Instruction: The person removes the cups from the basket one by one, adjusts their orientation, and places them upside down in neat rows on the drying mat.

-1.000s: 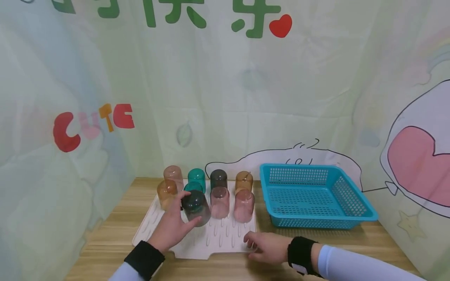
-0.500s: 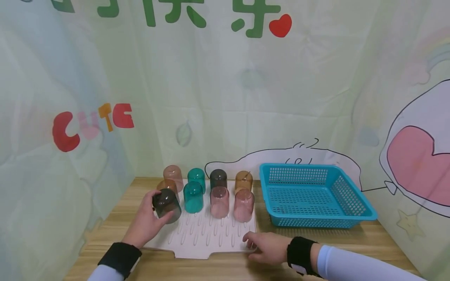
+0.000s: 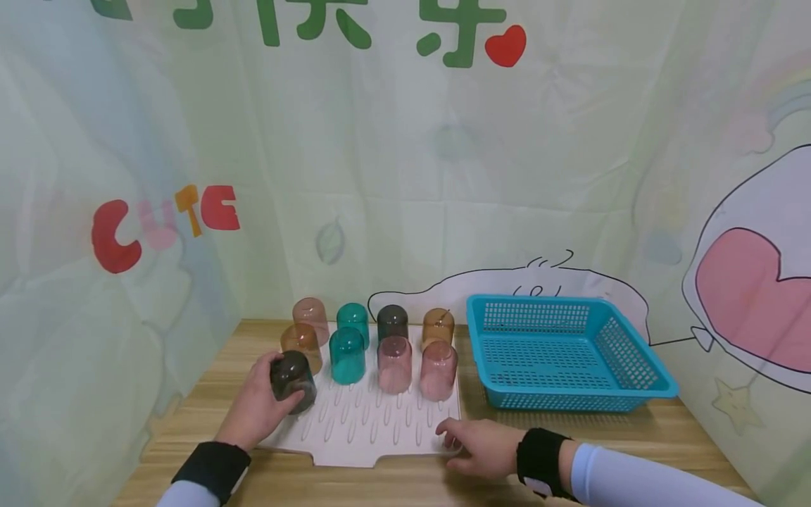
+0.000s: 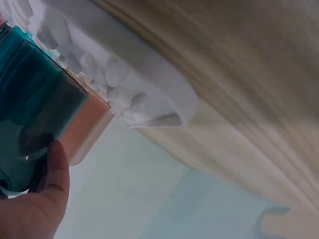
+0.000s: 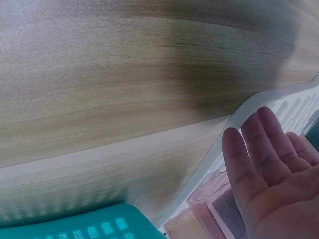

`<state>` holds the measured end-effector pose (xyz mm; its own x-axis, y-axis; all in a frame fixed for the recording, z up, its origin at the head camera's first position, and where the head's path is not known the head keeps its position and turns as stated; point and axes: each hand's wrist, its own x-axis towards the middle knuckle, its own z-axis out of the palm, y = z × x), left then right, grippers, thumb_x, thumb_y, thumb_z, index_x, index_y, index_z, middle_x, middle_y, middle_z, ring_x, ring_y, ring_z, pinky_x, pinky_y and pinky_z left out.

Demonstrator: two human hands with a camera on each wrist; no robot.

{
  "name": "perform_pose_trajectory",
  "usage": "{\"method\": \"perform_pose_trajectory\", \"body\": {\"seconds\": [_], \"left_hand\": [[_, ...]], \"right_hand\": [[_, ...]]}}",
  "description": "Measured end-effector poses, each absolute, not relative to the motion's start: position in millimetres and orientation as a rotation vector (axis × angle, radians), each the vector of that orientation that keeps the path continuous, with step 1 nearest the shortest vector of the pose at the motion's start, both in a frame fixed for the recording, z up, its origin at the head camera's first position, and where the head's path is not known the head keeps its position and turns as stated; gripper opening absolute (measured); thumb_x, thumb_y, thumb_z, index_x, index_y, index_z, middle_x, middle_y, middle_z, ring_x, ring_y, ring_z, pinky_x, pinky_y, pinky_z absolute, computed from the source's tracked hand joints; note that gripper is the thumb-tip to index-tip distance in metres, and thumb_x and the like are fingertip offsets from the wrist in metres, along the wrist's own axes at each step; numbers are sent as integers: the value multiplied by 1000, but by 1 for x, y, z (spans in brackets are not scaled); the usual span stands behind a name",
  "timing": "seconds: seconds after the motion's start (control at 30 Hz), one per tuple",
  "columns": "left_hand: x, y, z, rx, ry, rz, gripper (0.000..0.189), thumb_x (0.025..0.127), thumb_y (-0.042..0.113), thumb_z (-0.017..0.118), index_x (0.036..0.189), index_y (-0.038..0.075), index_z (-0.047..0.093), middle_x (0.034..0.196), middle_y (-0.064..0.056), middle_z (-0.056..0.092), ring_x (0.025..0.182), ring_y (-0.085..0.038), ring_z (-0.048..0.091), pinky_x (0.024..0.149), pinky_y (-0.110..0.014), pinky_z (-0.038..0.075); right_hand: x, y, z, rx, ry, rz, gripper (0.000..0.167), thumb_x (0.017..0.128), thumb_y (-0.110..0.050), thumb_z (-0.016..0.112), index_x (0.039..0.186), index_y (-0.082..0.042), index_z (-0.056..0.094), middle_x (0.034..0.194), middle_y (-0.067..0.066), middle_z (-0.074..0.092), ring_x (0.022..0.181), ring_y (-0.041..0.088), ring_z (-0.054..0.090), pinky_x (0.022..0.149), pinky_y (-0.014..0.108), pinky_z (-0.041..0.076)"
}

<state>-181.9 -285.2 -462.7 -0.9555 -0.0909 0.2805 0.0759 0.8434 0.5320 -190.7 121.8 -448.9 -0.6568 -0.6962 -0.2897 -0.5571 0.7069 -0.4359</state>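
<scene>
My left hand (image 3: 250,408) grips a dark grey see-through glass (image 3: 293,373), upside down at the front left of a white ribbed draining tray (image 3: 361,440). In the left wrist view, the thumb (image 4: 57,172) presses on the side of that glass. Right behind it stands an upturned amber glass (image 3: 305,339), and to its right a teal glass (image 3: 347,355). My right hand (image 3: 484,447) lies at the tray's front right corner with nothing in it. Its fingers (image 5: 256,142), loosely bent, show over the tray edge in the right wrist view.
Two pink glasses (image 3: 395,366) stand upside down in the front row. Behind them is a back row of pink, teal, grey (image 3: 393,320) and amber glasses. A blue plastic basket (image 3: 583,401) sits right of the tray on the wooden table (image 3: 684,451), before a printed cloth backdrop.
My left hand has carried the grey glass leftward from in front of the teal glass, then lowered it toward the tray before the amber one. The right hand has stayed put.
</scene>
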Motion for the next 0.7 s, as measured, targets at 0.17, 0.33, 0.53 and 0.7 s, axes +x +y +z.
{"method": "perform_pose_trajectory", "body": {"seconds": [0.17, 0.33, 0.53, 0.7], "left_hand": [[-184, -285, -468, 19, -2740, -794, 82, 86, 20, 80, 144, -6, 28, 141, -36, 43, 130, -55, 48, 106, -66, 43], [-184, -284, -473, 18, -2751, -775, 82, 86, 19, 81, 144, -6, 28, 140, -36, 43, 130, -55, 49, 106, -66, 43], [-184, -283, -476, 30, -2765, -750, 84, 86, 21, 81, 145, -5, 26, 140, -36, 42, 130, -55, 48, 106, -66, 43], [-185, -281, -474, 52, -2804, -763, 87, 87, 23, 79, 147, -6, 24, 143, -34, 38, 132, -54, 47, 108, -66, 42]], "right_hand": [[-191, 123, -452, -956, 2475, -431, 41, 95, -32, 71, 131, -21, 55, 108, -10, 67, 98, 0, 61, 92, 30, 55], [-191, 124, -453, -958, 2475, -428, 40, 95, -32, 71, 130, -21, 55, 107, -11, 67, 98, 0, 61, 93, 30, 55], [-191, 124, -453, -946, 2477, -430, 39, 95, -33, 71, 129, -21, 56, 106, -12, 67, 98, -1, 61, 92, 30, 55], [-192, 125, -453, -924, 2474, -435, 38, 95, -33, 71, 129, -21, 57, 107, -11, 66, 98, 0, 61, 92, 31, 55]]}}
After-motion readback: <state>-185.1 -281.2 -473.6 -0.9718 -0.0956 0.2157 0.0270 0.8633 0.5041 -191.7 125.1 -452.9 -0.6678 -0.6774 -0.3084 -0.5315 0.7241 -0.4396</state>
